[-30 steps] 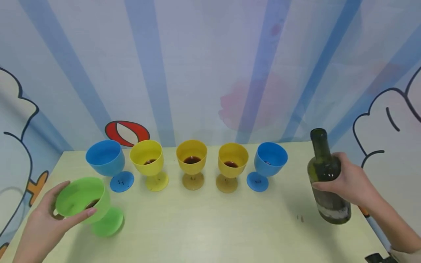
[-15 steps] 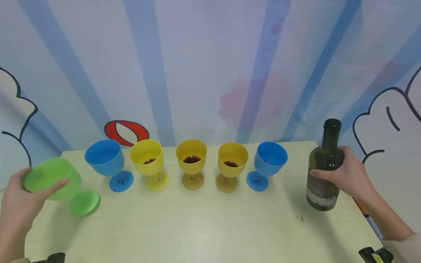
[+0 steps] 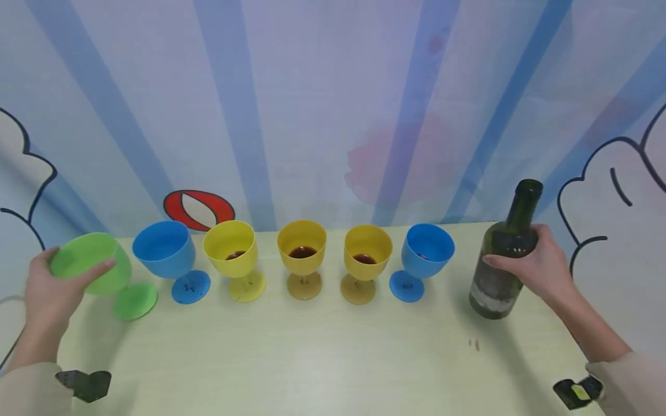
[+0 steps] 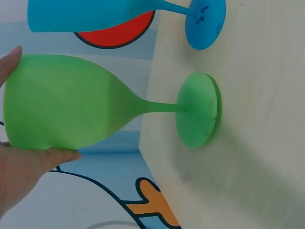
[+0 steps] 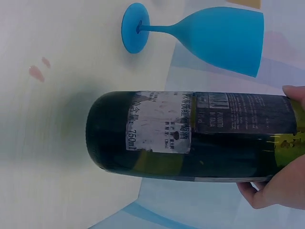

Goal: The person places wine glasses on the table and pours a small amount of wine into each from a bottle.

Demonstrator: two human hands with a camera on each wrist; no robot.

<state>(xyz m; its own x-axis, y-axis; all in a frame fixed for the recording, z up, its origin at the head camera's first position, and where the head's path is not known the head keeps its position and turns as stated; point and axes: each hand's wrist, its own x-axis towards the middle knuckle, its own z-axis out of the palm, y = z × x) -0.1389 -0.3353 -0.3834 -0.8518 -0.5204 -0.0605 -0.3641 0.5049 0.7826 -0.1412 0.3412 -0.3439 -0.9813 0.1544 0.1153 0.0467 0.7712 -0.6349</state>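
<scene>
My left hand (image 3: 54, 294) grips a green goblet (image 3: 111, 271) round its bowl, at the left end of a row of goblets. In the left wrist view the foot of the green goblet (image 4: 198, 109) is at the tabletop; whether it fully rests there I cannot tell. A dark green wine bottle (image 3: 502, 260) is held by my right hand (image 3: 546, 263) around its upper body, neck up and slightly tilted. Its labelled side shows in the right wrist view, where the bottle's base (image 5: 102, 131) appears just off the table. Nearest to it is the right blue goblet (image 3: 428, 251).
Between the hands stand a left blue goblet (image 3: 165, 251) and three yellow goblets (image 3: 230, 248), which have dark liquid inside. Small reddish drops (image 3: 474, 345) mark the pale table (image 3: 312, 358). A striped cloth backdrop (image 3: 322, 115) rises directly behind the row.
My left hand has carried the green goblet left and back to the row's end. The bottle has moved back and slightly left in my right hand, its tilt changing. The other goblets stay put.
</scene>
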